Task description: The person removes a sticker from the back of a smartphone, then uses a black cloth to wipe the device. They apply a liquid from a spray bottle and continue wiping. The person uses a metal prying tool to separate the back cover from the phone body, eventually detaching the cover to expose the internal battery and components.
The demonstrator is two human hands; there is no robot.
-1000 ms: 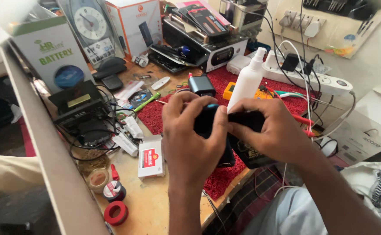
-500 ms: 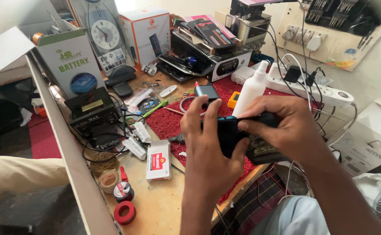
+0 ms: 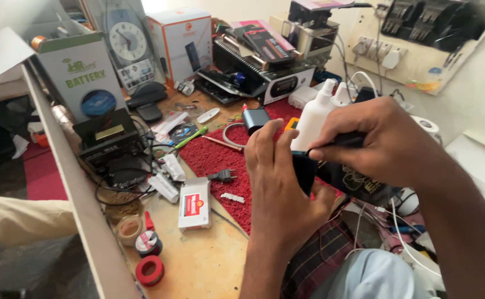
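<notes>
Fingers of both hands, left hand [image 3: 278, 182] and right hand [image 3: 375, 141], grip a black device [image 3: 342, 174].

This is a small electronics repair workshop. The crowded wooden workbench [image 3: 198, 266] carries a red textured work mat [image 3: 209, 158], rolls of red and black insulation tape [image 3: 149, 269], tangled black cables [image 3: 115, 182], a black bench device with a display [image 3: 264, 75], and a white wall socket board [image 3: 378, 52].
</notes>
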